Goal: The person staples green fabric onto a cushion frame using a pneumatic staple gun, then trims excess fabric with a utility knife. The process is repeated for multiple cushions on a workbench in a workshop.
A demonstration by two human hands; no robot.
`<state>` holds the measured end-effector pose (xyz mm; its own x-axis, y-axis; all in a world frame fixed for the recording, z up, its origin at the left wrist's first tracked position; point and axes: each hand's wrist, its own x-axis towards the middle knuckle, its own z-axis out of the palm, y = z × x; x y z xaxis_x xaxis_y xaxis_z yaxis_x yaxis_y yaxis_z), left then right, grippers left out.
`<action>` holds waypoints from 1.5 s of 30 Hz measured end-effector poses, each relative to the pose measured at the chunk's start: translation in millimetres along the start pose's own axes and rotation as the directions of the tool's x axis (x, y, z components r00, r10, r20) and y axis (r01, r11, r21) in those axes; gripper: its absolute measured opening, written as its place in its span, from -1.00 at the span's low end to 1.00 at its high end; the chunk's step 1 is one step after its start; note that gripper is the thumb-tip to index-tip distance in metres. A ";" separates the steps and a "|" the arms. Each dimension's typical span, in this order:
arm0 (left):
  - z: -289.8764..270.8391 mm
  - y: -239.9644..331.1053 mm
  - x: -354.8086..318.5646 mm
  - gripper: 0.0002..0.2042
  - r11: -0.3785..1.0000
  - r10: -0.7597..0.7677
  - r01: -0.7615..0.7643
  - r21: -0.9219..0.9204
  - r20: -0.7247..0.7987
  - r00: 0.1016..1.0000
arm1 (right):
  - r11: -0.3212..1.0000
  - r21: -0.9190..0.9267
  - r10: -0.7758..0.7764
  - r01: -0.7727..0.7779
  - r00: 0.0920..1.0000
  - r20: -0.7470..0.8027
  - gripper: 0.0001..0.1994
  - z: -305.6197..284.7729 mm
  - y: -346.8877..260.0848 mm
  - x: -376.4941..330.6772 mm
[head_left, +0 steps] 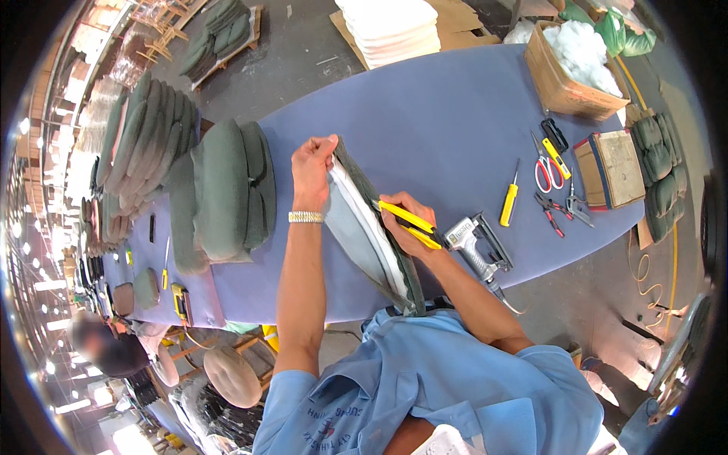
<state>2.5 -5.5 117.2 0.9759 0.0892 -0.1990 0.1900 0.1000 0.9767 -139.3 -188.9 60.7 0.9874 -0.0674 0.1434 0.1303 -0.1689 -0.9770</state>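
Observation:
My left hand [313, 171] grips the top end of a green seat cushion [371, 227] stood on edge on the blue-covered table [440, 129]; its grey and white underside faces me. My right hand [407, 222] holds yellow-handled pliers [406, 220] against the cushion's green fabric edge, about midway along it. The cushion's lower end rests near my chest at the table's front edge. A metal watch band sits on my left wrist.
A staple gun [478, 246] lies right of my right hand. Further right lie a yellow screwdriver [509, 199], red scissors [544, 171], pliers [551, 210] and a wooden block [610, 168]. A box of white stuffing [572, 64] stands far right. Stacked green cushions [220, 189] sit left.

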 end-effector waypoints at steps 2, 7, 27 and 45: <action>11.6 7.0 -1.0 -0.76 0.997 0.041 -0.041 0.068 0.008 0.999 | 1.000 -0.025 0.006 -0.006 1.000 -0.008 -0.80 -9.0 0.7 -10.8; 25.3 20.0 2.7 -0.80 0.985 0.118 -0.121 0.126 0.032 0.993 | 0.999 -0.024 -0.037 0.036 0.998 -0.048 -0.80 -24.3 1.1 -45.9; 37.6 -1.2 -113.1 -0.31 0.168 0.030 -0.226 0.960 0.224 0.974 | 0.995 -0.032 0.099 -0.097 0.994 0.050 -0.77 -53.3 -13.6 -103.7; 48.5 -31.3 -131.9 -0.74 0.047 0.189 -0.724 0.688 0.706 0.683 | 0.999 -0.023 -0.036 0.034 0.997 -0.073 -0.82 -59.2 -0.8 -99.7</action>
<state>-126.9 -68.4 116.8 0.7777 -0.6198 0.1053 -0.6243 -0.7417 0.2451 -243.2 -240.2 56.5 0.9729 -0.1325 0.1894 0.1620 -0.1941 -0.9675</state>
